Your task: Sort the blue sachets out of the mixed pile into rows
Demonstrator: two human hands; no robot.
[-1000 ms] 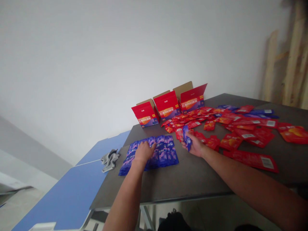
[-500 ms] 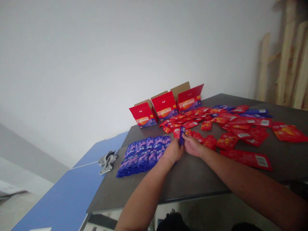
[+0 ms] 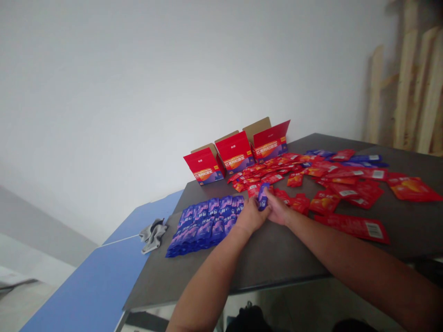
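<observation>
Between both hands I hold a purple sachet (image 3: 263, 196) upright, its printed front facing me. My left hand (image 3: 253, 216) is closed on its left side and lower part. My right hand (image 3: 278, 210) pinches the right edge. Left of the hands, purple sachets (image 3: 207, 221) lie in overlapping rows on the dark table. Just behind and to the right spreads a loose heap of red sachets (image 3: 294, 168). A long red sachet strip (image 3: 353, 227) lies nearest my right forearm.
Three open red boxes, a left one (image 3: 207, 170), a middle one (image 3: 237, 154) and a right one (image 3: 272, 145), stand along the wall. More purple packets (image 3: 363, 159) lie at the back right. A grey cloth (image 3: 153, 235) rests at the left edge, over the blue surface (image 3: 104, 267).
The purple sachet in my hands has turned, so its printed front shows rather than its narrow barcode side. My left fingers have shifted along it.
</observation>
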